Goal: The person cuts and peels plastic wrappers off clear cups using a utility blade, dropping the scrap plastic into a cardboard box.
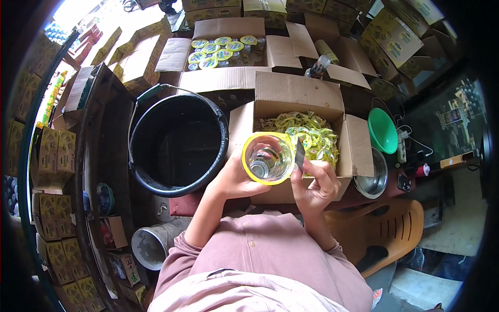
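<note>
My left hand (pixel 233 174) is wrapped round a clear plastic cup (pixel 267 161) with a yellow film edge around its rim. The cup's mouth faces me, and I can see down to its bottom. At the cup's right side my right hand (pixel 317 186) pinches a thin, flat, dark blade (pixel 300 154), upright against or very close to the rim. Just behind both hands stands an open cardboard box (pixel 299 96), holding a heap of yellow-green film strips (pixel 306 127).
A big black bucket (pixel 221 132) stands left of the box. A green bowl (pixel 383 130) and a metal basin (pixel 382 179) sit to the right. Behind, a carton (pixel 228 26) holds several lidded cups (pixel 222 49). An orange plastic chair (pixel 387 229) is at lower right.
</note>
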The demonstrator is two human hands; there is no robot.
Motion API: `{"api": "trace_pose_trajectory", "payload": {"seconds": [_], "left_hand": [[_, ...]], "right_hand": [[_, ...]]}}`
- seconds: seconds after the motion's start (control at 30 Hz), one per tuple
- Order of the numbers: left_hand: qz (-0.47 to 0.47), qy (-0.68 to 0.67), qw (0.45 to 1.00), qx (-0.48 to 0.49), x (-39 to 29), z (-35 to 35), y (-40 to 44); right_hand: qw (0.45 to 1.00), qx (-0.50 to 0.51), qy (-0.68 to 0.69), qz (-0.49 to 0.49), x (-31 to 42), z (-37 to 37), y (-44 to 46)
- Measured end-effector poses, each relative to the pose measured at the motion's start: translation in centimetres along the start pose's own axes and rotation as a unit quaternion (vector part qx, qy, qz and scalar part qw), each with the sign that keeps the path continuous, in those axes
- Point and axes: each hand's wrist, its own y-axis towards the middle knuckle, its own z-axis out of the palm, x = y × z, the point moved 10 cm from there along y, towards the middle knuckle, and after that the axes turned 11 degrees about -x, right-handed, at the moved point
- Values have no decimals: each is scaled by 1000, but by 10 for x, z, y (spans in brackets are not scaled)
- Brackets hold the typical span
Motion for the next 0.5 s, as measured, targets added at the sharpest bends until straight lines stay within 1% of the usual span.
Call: {"api": "trace_pose_trajectory", "payload": {"seconds": [0.07,0.17,0.37,0.4,0.5], "left_hand": [[1,-3,1000,-2,-2,0,1],[23,20,999,32,-4,3,1],[18,-4,999,31,-4,3,0],[2,-43,999,19,-4,2,0],[-35,-142,989,-12,-1,0,-2]], "right_hand": [[1000,2,-7,0,2,0,0],[1000,6,-15,-1,4,0,-2],[1000,-9,-6,-13,8,-1,-2],[1000,-11,-2,-18,9,-2,-2],[997,-7,52,63,-3,-2,-6]]}}
